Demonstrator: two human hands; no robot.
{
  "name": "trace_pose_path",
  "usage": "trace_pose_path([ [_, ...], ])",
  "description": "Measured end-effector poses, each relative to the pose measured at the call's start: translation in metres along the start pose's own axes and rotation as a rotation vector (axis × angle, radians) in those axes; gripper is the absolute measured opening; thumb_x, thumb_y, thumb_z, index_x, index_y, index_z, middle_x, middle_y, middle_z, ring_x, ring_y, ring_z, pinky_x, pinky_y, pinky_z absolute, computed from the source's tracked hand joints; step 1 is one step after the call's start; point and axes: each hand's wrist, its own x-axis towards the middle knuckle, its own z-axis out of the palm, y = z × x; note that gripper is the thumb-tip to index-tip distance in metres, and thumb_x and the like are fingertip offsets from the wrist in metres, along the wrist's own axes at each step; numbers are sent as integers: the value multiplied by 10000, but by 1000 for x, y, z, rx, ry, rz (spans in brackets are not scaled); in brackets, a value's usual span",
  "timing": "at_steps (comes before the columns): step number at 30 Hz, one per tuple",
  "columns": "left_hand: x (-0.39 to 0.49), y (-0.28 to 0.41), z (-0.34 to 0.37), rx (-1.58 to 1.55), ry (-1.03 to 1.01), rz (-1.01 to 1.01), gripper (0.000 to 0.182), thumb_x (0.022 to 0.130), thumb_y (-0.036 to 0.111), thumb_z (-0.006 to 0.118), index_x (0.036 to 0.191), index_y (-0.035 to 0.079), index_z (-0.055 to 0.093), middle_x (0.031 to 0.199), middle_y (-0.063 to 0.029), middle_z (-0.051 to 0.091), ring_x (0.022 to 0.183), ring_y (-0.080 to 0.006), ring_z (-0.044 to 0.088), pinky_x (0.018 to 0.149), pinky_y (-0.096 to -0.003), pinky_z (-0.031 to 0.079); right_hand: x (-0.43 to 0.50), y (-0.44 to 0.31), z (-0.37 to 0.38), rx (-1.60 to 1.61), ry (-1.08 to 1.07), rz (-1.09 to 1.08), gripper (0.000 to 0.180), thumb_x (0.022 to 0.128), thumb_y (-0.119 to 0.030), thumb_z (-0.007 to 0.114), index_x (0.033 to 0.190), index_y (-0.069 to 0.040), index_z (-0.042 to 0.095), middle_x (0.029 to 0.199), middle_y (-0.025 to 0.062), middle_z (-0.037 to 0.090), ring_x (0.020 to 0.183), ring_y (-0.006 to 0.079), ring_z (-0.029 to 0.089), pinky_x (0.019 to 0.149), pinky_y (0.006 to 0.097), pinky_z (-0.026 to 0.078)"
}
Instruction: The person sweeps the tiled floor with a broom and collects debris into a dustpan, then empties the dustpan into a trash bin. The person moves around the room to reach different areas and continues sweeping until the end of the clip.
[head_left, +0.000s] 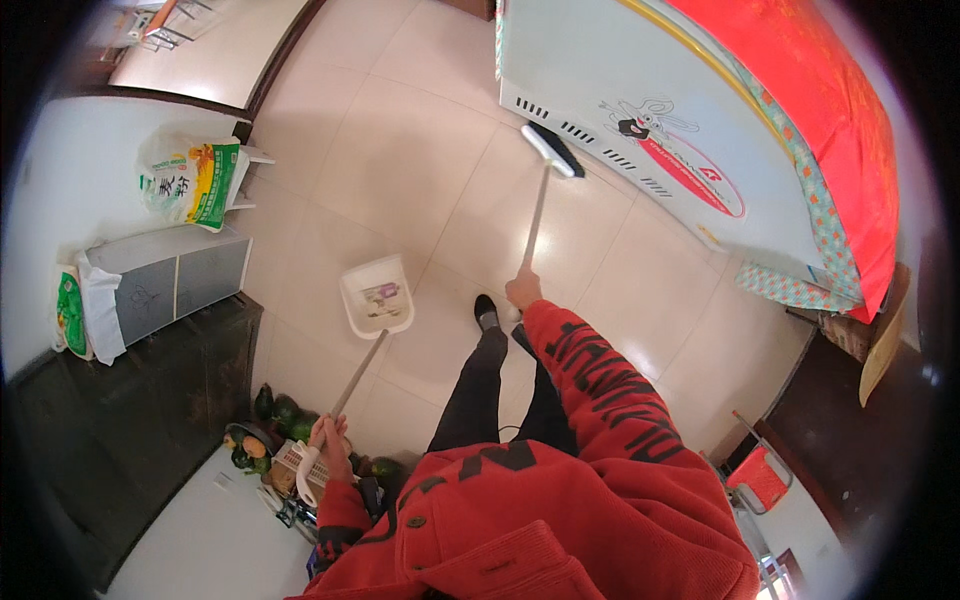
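Note:
My right hand grips the pole of a broom in front of me. Its white head with dark bristles rests on the floor against the lower edge of a white chest freezer. On the left, my left hand is closed around the long handle of a white dustpan. The dustpan's open mouth faces away from me, and a label is visible inside its tray. Floor tiles separate the dustpan from the broom head.
A red cloth covers the freezer's top. Left are a dark cabinet, a grey box and a flour bag. Green squashes and a basket stand near my left arm. A red folding chair is at right.

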Motion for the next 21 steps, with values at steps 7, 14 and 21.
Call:
trace_pose_path([
  [7, 17, -10, -11, -87, 64, -21, 297, 822, 187, 537, 1019, -24, 467, 942, -109, 531, 829, -215, 573, 738, -299, 468, -41, -27, 8, 103, -147, -145, 684, 659, -54, 487, 1278, -12, 199, 767, 280, 551, 753, 393, 564, 623, 404, 473],
  [14, 32, -13, -7, -100, 130, -120, 311, 807, 185, 548, 1019, -22, 450, 981, -126, 507, 861, -251, 561, 780, -334, 460, -102, -14, -141, 344, -262, 160, 508, 677, -12, 498, 1177, -48, 418, 625, 94, 525, 478, 162, 501, 408, 275, 416],
  [21, 32, -15, -4, -192, 180, -210, 327, 815, 133, 522, 1058, -48, 398, 966, -179, 491, 811, -292, 561, 751, -345, 495, -64, 23, -107, -552, -17, -658, 100, 591, -219, 561, 601, -139, 501, 548, 15, 494, 509, 196, 483, 465, 343, 364],
])
